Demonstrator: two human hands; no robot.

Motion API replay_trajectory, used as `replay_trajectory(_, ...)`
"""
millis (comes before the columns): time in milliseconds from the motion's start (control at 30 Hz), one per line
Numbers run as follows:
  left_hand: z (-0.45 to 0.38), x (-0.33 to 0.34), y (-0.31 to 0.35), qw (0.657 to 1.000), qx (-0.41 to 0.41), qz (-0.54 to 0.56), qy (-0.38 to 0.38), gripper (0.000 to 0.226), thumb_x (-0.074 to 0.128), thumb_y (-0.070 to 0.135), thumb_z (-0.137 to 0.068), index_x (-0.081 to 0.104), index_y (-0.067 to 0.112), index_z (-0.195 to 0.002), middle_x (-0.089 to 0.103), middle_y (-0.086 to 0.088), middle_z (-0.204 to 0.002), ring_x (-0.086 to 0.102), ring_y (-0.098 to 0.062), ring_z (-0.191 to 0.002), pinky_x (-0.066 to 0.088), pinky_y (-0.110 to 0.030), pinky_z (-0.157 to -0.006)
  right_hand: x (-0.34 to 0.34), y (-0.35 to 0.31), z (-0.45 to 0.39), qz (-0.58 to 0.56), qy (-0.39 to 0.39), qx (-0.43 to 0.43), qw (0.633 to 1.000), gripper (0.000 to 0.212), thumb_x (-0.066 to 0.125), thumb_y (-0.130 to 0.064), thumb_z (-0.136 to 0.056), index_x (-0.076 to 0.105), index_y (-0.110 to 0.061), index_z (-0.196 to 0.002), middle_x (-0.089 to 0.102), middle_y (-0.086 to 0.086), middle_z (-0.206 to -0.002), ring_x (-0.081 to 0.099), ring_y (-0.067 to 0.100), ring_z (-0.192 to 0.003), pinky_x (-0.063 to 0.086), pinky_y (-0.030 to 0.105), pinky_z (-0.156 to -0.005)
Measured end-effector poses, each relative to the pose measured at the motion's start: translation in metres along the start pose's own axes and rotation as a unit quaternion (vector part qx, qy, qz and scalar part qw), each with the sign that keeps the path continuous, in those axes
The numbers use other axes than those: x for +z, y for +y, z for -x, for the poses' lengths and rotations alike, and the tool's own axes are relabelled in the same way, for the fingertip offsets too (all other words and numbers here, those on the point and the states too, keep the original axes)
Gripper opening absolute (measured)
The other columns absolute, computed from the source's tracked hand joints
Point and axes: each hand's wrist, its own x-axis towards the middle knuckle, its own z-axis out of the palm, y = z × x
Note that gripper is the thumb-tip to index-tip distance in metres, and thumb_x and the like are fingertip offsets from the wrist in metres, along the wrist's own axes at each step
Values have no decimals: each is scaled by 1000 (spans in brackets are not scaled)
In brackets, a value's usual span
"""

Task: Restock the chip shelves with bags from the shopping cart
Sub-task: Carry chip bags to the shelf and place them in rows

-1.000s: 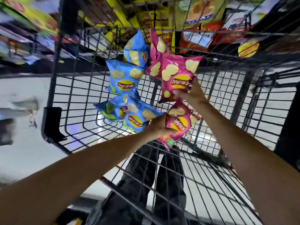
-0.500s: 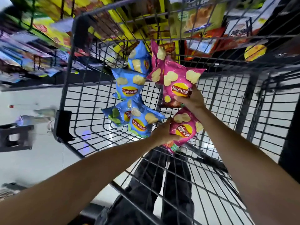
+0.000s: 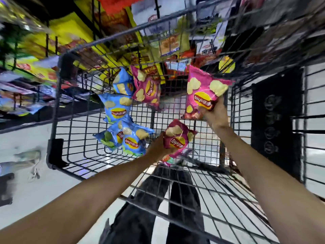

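Right hand [image 3: 213, 111] gripping large pink bag [image 3: 204, 92] by lower corner, raised above cart [image 3: 73, 120]. Left hand [image 3: 158, 147] fingers curled round small pink bag [image 3: 176, 138], over cart floor beside blue bags [image 3: 131, 140]

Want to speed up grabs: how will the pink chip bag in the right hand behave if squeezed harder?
Probably light: the right hand lifts the pink bag by one lower corner. It looks puffed, so it likely gives under the fingers. The chips pictured suggest fragile contents; its glossy film may slip.
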Motion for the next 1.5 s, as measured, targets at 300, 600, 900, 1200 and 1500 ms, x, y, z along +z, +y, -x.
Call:
replay_trajectory(300,50,-29,60,985,-7,157,70,101,87,59,-38,52,16,-122,69,15,-99,66,-11,-102,45,-11,-74,-64,-71,115,-55,124,-14,991,83,73,-39,-69,39,-17,-142,60,0,-131,57,15,-117,42,22,-99)
replay_trajectory(600,157,-74,109,963,165,206,55,93,85,63,-56,46,28,-133,60,8,-127,55,-14,-117,40,-34,-106,-64,-154,299,-168,205,-62,962,59,84,-38,-75,46,-49,-118,66,-14,-116,63,2,-108,48,27,-93)
replay_trajectory(900,254,-98,177,933,326,144,56,92,90,52,-54,42,29,-129,62,18,-109,61,-4,-99,45,-29,-92,-74,-163,429,-195,375,-32,906,75,80,-64,-68,47,-45,-132,66,-16,-119,63,6,-111,53,43,-98)
replay_trajectory(1200,354,-15,295,886,456,80,-30,87,86,45,-65,37,31,-135,59,25,-108,58,16,-91,44,-19,-86,-176,-131,525,-181,504,-28,844,75,72,-73,-68,46,-45,-132,64,-17,-122,62,7,-113,53,43,-99)
replay_trajectory(1500,459,151,377,823,550,56,-129,85,83,55,-67,38,38,-137,64,20,-117,63,2,-104,50,-20,-88,-304,-67,638,-121,594,-27,795,49,68,-64,-74,47,-42,-112,63,-21,-108,58,-10,-97,45,7,-74)
